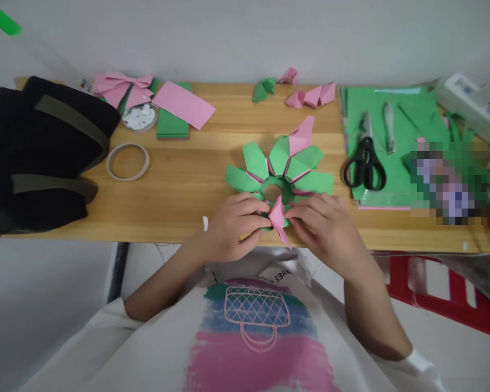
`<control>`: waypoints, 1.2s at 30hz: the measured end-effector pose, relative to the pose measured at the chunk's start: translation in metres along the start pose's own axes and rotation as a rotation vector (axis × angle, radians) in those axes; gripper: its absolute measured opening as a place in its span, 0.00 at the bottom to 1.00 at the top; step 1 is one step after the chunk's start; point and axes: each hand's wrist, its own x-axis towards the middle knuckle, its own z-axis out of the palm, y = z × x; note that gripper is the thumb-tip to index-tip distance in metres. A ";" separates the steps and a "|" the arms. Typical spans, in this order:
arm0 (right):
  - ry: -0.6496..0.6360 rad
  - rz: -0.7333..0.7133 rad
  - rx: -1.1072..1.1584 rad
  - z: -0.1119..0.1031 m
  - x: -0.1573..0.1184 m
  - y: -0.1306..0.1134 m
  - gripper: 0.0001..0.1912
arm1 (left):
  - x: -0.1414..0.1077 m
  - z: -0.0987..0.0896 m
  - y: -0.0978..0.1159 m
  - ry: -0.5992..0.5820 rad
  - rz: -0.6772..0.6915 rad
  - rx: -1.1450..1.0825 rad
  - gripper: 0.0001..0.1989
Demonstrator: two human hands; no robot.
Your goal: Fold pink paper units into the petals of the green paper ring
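Head view: a green-and-pink paper ring (278, 157) lies near the front edge of the desk (188, 185), between both hands. Fingers of the left hand (237, 226) are clamped on its near side; those of the right hand (326, 228) pinch a pink piece (276, 218). Uneven pressure could crease this piece or part neighbouring folds; a careless tug could drag the ring off the edge.

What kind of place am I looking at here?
Probably a craft spot, perhaps at home: a wooden table by a plain wall, with a folded paper ring, black-handled scissors and green paper sheets on it.
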 end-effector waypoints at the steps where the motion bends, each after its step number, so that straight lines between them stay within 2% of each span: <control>1: 0.001 -0.008 0.003 0.000 -0.001 -0.001 0.07 | 0.001 0.000 0.000 0.002 0.003 -0.001 0.08; 6: -0.047 -0.014 0.046 -0.003 -0.004 -0.003 0.08 | 0.002 0.000 0.000 0.012 0.015 -0.011 0.07; 17: -0.175 -0.041 0.085 -0.006 0.004 -0.008 0.22 | -0.001 0.000 -0.001 0.036 0.039 0.018 0.10; 22: -0.185 -0.026 0.075 -0.007 0.002 -0.009 0.19 | -0.001 0.001 0.000 0.022 0.061 0.024 0.10; 28: -0.218 -0.025 -0.015 -0.009 0.000 -0.013 0.20 | 0.000 0.000 0.002 -0.017 0.063 0.075 0.11; 36: -0.132 0.000 0.019 -0.007 -0.003 -0.016 0.08 | -0.001 -0.001 0.003 -0.025 0.049 0.040 0.11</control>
